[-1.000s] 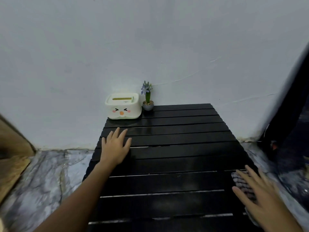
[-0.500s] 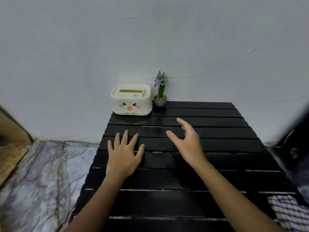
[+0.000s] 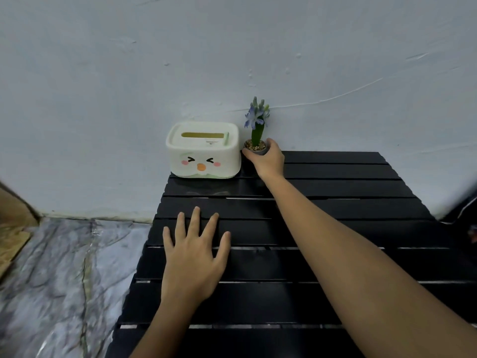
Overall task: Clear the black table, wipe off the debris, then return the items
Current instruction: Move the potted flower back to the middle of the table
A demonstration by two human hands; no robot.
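A black slatted table (image 3: 335, 228) stands against a white wall. At its far left corner sits a white tissue box (image 3: 204, 151) with a cartoon face. Right of the box stands a small potted plant (image 3: 255, 138) with blue flowers in a grey pot. My right hand (image 3: 267, 158) reaches to the back of the table, fingers and thumb wrapped around the pot, which rests on the table. My left hand (image 3: 193, 257) lies flat on the slats near the table's left edge, fingers spread, holding nothing.
The white wall (image 3: 232, 60) runs directly behind the table. Grey marbled floor (image 3: 59, 280) lies to the left, with a brown wooden object (image 3: 13, 228) at the far left edge. A dark object (image 3: 464, 202) shows at the right edge.
My right hand moved from the table's middle to the back and closed around the flower pot. My left hand stayed flat on the slats. The checked cloth at the lower right left the view.
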